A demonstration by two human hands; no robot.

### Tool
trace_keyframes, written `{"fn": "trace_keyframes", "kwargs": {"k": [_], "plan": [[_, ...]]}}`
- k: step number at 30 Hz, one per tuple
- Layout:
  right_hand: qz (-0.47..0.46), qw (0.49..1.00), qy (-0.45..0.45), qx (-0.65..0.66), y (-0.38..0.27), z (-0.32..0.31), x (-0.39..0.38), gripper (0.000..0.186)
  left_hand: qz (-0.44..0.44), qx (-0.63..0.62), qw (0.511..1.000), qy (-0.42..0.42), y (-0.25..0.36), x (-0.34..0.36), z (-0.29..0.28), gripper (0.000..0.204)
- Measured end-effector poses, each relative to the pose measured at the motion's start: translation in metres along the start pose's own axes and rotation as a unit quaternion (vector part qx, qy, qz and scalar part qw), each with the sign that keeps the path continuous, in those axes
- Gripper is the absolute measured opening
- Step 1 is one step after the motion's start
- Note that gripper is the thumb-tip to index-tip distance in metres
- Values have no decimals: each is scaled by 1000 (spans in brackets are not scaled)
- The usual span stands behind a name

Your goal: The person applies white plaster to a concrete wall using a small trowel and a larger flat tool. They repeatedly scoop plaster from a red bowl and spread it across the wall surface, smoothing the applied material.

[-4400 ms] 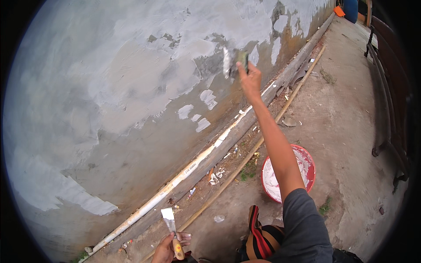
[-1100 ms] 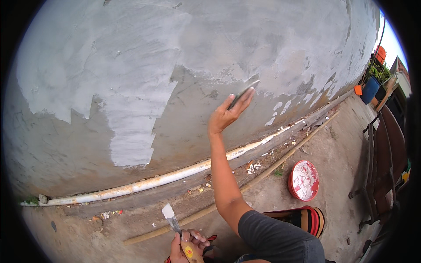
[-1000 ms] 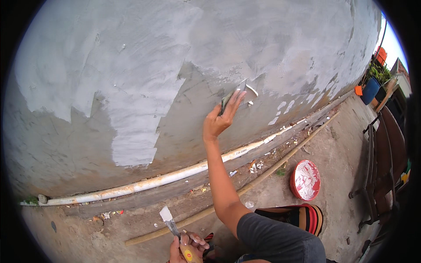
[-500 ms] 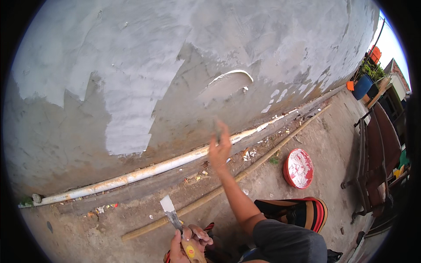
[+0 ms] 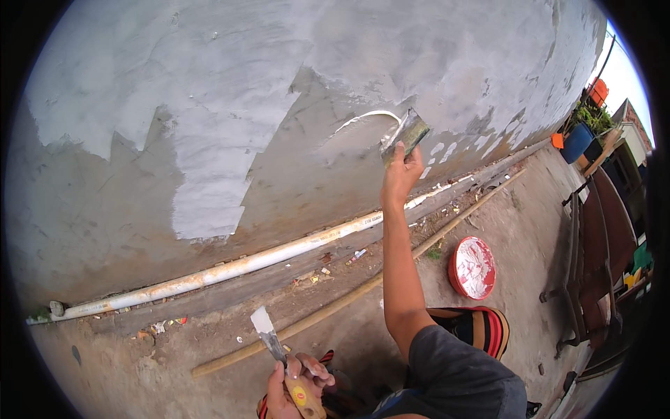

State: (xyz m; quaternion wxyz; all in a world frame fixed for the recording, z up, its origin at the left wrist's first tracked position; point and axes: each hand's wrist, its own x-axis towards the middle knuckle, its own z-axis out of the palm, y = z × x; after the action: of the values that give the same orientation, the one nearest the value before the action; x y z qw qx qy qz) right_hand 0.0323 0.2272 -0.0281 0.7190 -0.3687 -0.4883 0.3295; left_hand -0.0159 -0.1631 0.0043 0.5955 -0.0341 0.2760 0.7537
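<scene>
My right hand (image 5: 401, 171) is stretched up to the wall, pinching a flat, dark, stained spreader (image 5: 410, 133) whose white-coated edge lies at the wall. A curved ridge of white filler (image 5: 370, 115) runs left from that edge. Low in the view, my left hand (image 5: 296, 384) is wrapped round the wooden handle of a putty knife (image 5: 271, 339); its blade points up and has white filler on the tip. The grey wall (image 5: 209, 153) carries pale smoothed patches with jagged edges, and bare darker plaster shows between them.
A white pipe (image 5: 279, 248) runs along the wall's foot, with a long wooden pole (image 5: 335, 307) on the ground beside it. To the right stands a red basin (image 5: 457, 279) of white filler. A dark bench (image 5: 576, 258) and a blue barrel (image 5: 576, 142) are farther right.
My right hand has moved up and right with the spreader, from over the pipe to the right end of the filler ridge. My left hand stays nearly in place with the putty knife.
</scene>
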Motion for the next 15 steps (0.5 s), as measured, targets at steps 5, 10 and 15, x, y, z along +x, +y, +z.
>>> {"fn": "trace_keyframes", "kwargs": {"k": [5,10,15], "plan": [[-61,994,-59,-72,-13,32,-36,32,-4,3,1000,2,-3,0,-1,28],[-251,934,-163,-194,-17,41,-73,59,-10,23,1000,17,-7,2,5,29],[-374,866,-255,-213,16,22,-98,59,-20,39,999,28,-17,4,14,29]]}}
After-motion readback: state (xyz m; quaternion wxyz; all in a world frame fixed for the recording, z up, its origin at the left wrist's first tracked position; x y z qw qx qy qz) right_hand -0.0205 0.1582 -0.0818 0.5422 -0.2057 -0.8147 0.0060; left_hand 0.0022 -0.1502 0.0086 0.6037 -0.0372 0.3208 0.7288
